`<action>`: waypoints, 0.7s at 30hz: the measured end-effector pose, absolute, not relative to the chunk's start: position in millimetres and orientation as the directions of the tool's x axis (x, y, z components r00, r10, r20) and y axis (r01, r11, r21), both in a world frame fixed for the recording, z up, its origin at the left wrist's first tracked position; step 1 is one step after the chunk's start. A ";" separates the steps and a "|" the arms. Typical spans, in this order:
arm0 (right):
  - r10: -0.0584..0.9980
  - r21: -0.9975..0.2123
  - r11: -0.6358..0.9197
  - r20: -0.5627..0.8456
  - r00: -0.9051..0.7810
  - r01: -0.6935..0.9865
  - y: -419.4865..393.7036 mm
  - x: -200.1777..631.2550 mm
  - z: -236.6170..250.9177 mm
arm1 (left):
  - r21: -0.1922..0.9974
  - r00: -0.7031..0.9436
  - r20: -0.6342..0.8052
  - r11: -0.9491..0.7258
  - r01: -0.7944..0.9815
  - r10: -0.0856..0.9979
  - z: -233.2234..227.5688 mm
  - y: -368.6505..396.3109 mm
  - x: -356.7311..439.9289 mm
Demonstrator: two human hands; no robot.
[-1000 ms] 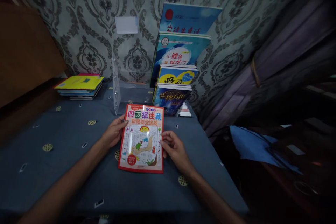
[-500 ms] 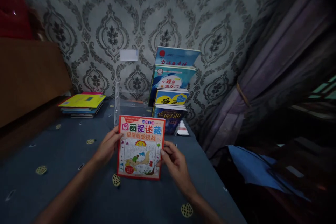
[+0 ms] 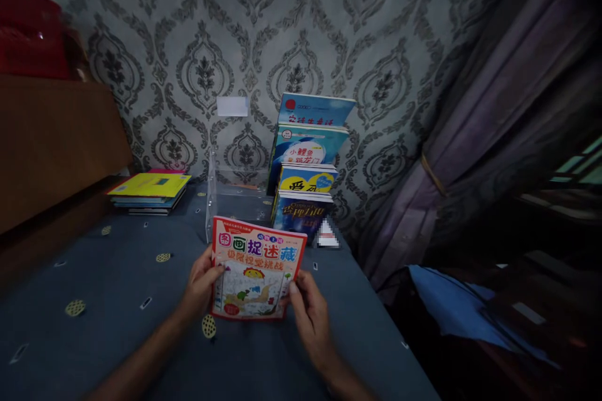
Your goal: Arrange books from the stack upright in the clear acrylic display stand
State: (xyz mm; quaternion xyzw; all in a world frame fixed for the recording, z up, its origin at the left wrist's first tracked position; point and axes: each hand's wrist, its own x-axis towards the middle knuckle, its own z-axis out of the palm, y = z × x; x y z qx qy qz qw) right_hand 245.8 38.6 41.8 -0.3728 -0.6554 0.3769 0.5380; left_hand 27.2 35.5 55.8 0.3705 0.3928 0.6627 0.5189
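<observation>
Book (image 3: 254, 272) seemingly more aslant now

1 camera, head-worn, facing forward and slightly down across table (image 3: 117, 301). Left hand (image 3: 200, 283) near, 7-8 o'clock; right hand (image 3: 310, 310), 6; wall (image 3: 282, 25) farther, 12.

One pair of bare hands, set apart at about equal height, palms turned inward, both in a pinching hold. Left hand (image 3: 201, 285): thumb (image 3: 215, 274) laid in front, tip pointing right and slightly up; fingers mostly hidden behind. Left forearm (image 3: 153, 338): bare, slanting up and rightward from the lower edge. Right hand (image 3: 311, 313): thumb in front, extended upward, tip leaning left; fingers bent, partly hidden. Right forearm (image 3: 347, 381): bare, shorter visible length, slanting up and leftward.
</observation>
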 end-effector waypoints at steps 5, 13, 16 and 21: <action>0.879 -0.871 0.476 0.466 -0.103 0.125 37.7 241.7 36.8 | 0.914 -0.106 0.020 -0.061 -0.401 0.994 30.0 33.1 22.2; 0.837 -0.827 0.548 0.540 -0.090 0.129 31.4 240.2 42.2 | 0.914 -0.145 -0.020 -0.041 -0.403 0.989 32.7 30.1 22.0; 0.825 -0.813 0.566 0.559 -0.087 0.138 30.7 240.4 42.0 | 0.914 -0.169 -0.036 -0.036 -0.404 0.985 33.2 30.4 23.0; 0.817 -0.806 0.576 0.570 -0.083 0.136 31.0 240.8 41.7 | 0.914 -0.185 -0.037 -0.042 -0.403 0.982 34.5 29.7 25.0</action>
